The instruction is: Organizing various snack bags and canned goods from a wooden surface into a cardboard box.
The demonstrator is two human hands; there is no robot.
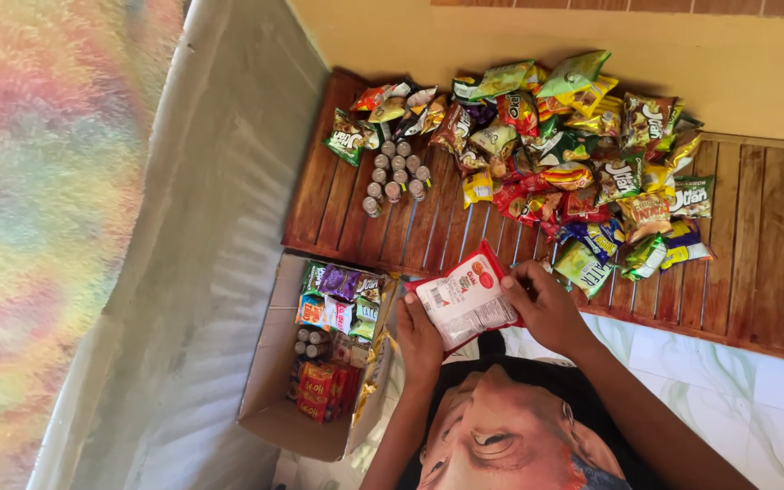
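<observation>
Both my hands hold one red and white snack packet in front of my chest, above the near edge of a wooden slatted bench. My left hand grips the packet's lower left side. My right hand pinches its right edge. A big pile of colourful snack packets lies on the bench beyond the packet. Several small bottles stand in a cluster on the bench to the left of the pile.
An open cardboard box sits on the floor to my left, holding snack packets and small bottles. A grey cloth-covered surface borders the box on the left. A yellow wall runs behind the bench. White tiled floor lies at right.
</observation>
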